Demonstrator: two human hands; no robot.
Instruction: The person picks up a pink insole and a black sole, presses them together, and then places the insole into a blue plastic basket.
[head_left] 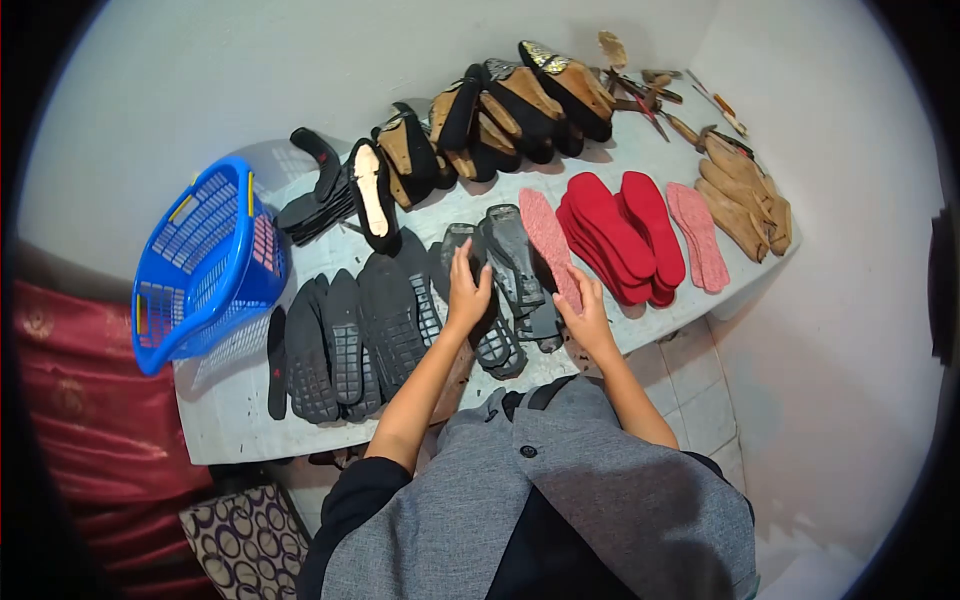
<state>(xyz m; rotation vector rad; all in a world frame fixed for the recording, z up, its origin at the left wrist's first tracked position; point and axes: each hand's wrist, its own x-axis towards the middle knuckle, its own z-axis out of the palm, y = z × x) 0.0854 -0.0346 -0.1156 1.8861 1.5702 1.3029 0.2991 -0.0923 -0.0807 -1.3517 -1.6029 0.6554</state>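
Observation:
A speckled pink insole [543,232] stands tilted in my right hand [588,312], with the thumb and fingers around its lower end. My left hand [468,292] is open, fingers stretched out and pointing away from me, over the dark shoe soles [497,345]. Grey worn-looking sole pieces [512,258] lie between my two hands. Right of the held insole are piles of red insoles [612,235], then more pink insoles [698,238]. Black soles with a grid pattern [390,310] spread out to the left of my left hand.
Along the back of the white table [235,420] stand several black shoes on wooden lasts [500,115]. A blue plastic basket [205,260] occupies the left end. Hand tools [650,100] and tan work gloves [745,200] lie at the right, near the wall.

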